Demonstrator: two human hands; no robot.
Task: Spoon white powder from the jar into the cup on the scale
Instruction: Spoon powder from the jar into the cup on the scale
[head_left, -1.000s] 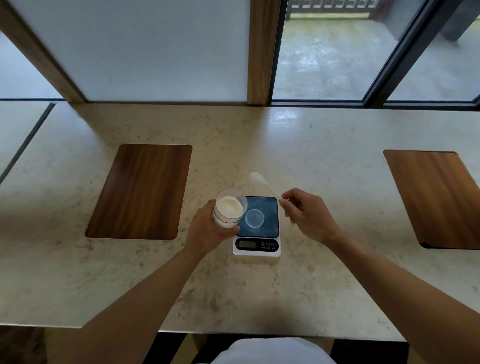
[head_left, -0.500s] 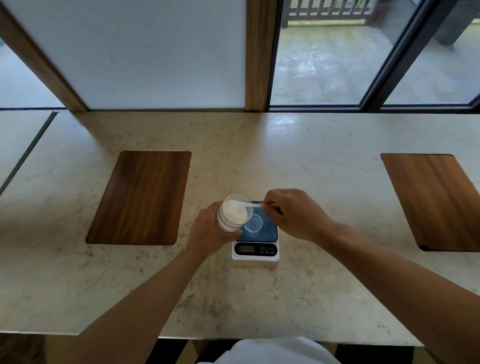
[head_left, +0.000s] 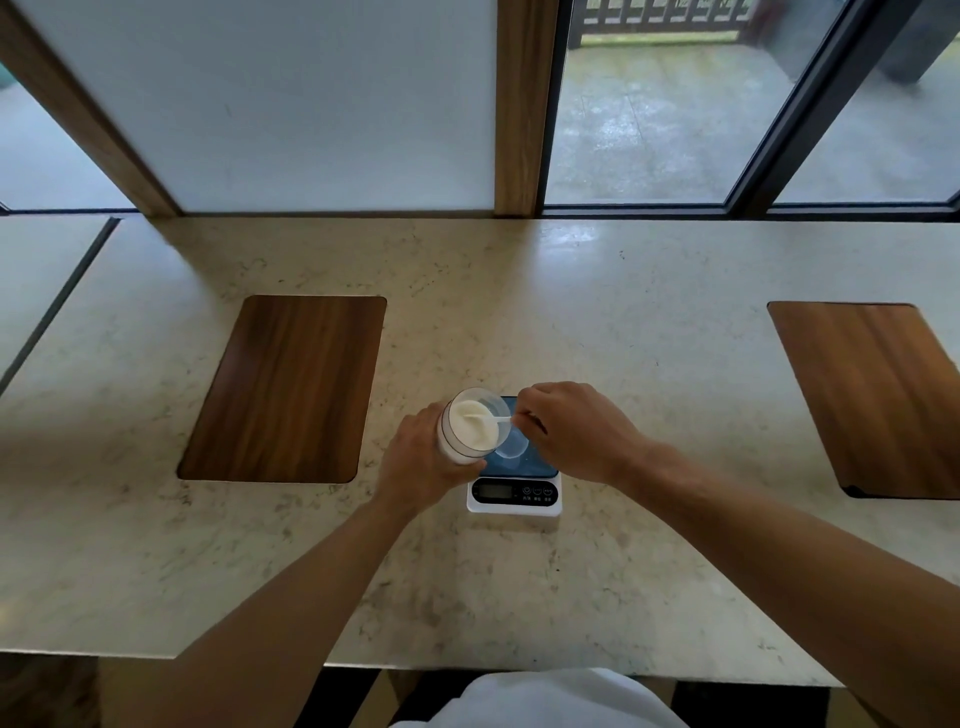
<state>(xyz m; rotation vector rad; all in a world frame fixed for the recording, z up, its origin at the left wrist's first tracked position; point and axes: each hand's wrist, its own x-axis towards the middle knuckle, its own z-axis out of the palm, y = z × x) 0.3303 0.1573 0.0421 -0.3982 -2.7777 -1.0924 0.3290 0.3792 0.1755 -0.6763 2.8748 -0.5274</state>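
A clear jar full of white powder is tilted toward the scale, gripped by my left hand from its left and underside. My right hand pinches the handle of a white plastic spoon, whose bowl is dipped into the powder inside the jar's mouth. A small clear cup stands on the dark platform of the white digital scale, just right of the jar and partly hidden by the jar's rim and my right hand.
The marble counter carries two inset wooden panels, one at left and one at far right. Windows and a wooden post run along the back edge. The counter's front edge lies close to my body.
My right hand swung the spoon from above the scale leftward and down into the jar. My left hand tilted the jar further toward the scale.
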